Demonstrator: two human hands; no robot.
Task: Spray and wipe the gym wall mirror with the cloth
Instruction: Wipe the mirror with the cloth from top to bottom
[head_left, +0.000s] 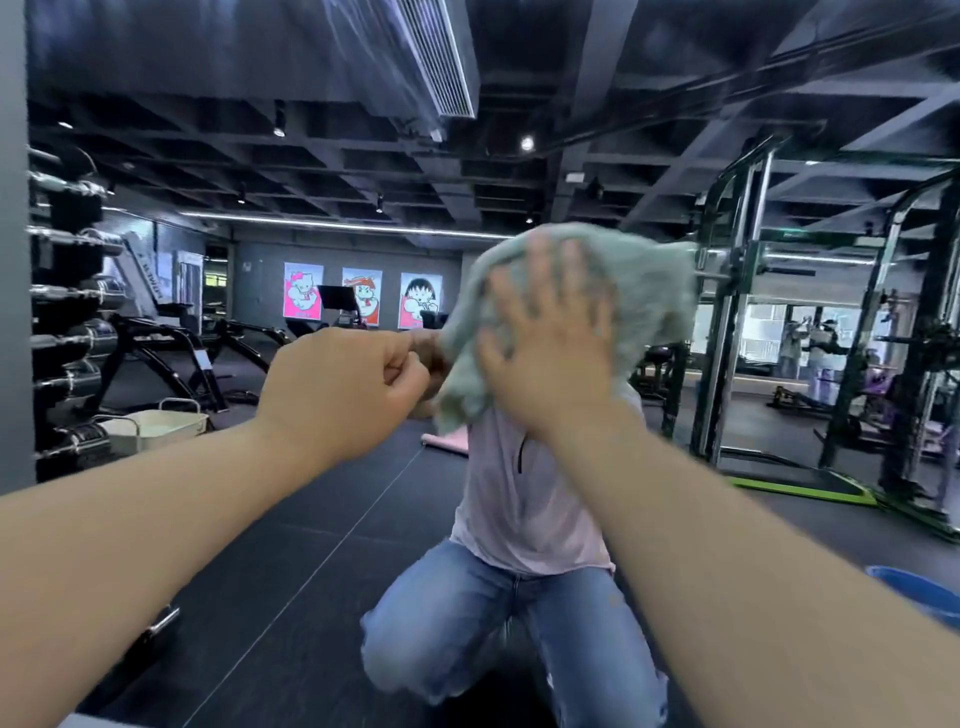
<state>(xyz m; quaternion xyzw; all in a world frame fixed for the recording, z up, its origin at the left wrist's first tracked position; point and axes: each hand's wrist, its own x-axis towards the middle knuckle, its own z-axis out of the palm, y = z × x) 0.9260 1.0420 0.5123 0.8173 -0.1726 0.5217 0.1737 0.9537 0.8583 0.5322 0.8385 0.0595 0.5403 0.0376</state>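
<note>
The wall mirror (322, 171) fills nearly the whole view and reflects the gym. A pale green cloth (649, 291) lies bunched against the glass at centre right. My right hand (545, 348) presses it flat to the mirror with fingers straight and spread. My left hand (343, 384) is curled into a fist just left of the cloth, its knuckles against the glass where they meet their reflection. Nothing shows inside the fist, and I cannot tell whether it touches the cloth's edge. No spray bottle is in view.
My reflection kneels in a pink shirt (514, 499) and jeans. Also reflected are a dumbbell rack (67, 332) at the left, a white basket (156, 428) on the dark floor, and a power rack (737, 322) at the right. A blue bucket rim (919, 592) shows at the lower right.
</note>
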